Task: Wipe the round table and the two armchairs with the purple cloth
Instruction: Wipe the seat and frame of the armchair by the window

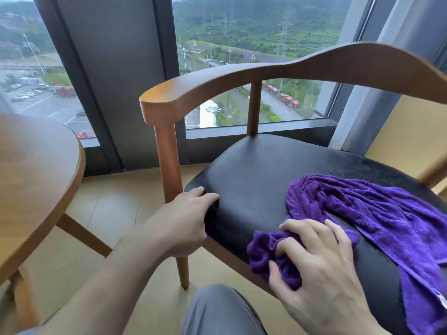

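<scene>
A wooden armchair (254, 76) with a curved backrest and a black leather seat (261, 170) fills the right half of the view. The purple cloth (377, 213) lies spread over the seat's right side. My right hand (314, 259) grips a bunched end of the cloth near the seat's front edge. My left hand (183, 218) holds the seat's front left corner, fingers curled over the edge beside the chair's front leg (169, 165). The round wooden table (36, 180) stands at the left, partly cut off by the frame. Only one armchair is in view.
Tall windows with dark frames (113, 81) stand right behind the chair and table, looking out over roads and hills. Pale tiled floor (116, 213) lies between table and chair. My grey trouser knee (217, 308) is at the bottom centre.
</scene>
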Tool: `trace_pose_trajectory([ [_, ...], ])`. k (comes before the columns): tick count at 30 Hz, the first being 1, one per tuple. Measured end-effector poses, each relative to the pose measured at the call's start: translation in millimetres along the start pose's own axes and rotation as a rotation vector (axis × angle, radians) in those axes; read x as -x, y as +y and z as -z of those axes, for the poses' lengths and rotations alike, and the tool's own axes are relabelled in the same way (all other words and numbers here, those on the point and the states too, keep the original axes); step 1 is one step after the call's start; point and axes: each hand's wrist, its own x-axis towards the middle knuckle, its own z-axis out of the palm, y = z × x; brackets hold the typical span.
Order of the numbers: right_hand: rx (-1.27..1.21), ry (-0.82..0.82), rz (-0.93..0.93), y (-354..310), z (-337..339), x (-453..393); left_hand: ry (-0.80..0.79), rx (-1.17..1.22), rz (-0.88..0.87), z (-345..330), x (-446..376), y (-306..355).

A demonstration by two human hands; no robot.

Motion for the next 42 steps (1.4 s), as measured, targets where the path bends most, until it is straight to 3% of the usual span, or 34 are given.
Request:
trace_pose_trajectory([
  [3,-0.056,0.010,-0.054,-16,-9,-18,0.017,-0.011,-0.021,1,-4,1],
  [10,0.095,-0.181,-0.033,-24,-20,-29,0.034,0.017,-0.082,3,-18,2],
  [17,-0.035,-0.165,-0.326,31,28,4,-0.006,-0.003,-0.166,-9,-27,30],
  [22,-0.024,-0.016,-0.444,22,19,-10,0.058,-0.031,-0.297,-22,-29,49],
  [26,0.016,-0.114,-0.312,2,-3,-46,0.043,-0.064,-0.342,-25,-36,56],
  [28,0.050,-0.219,-0.203,13,-1,-50,0.020,-0.050,-0.334,-22,-39,53],
  [30,0.053,-0.270,-0.217,39,12,-43,0.006,-0.053,-0.329,-19,-42,49],
  [36,0.064,-0.102,-0.594,110,45,-22,0.010,-0.081,-0.343,-19,-43,56],
  [42,0.102,-0.042,-0.652,93,32,-24,-0.032,-0.078,-0.363,-31,-48,80],
])
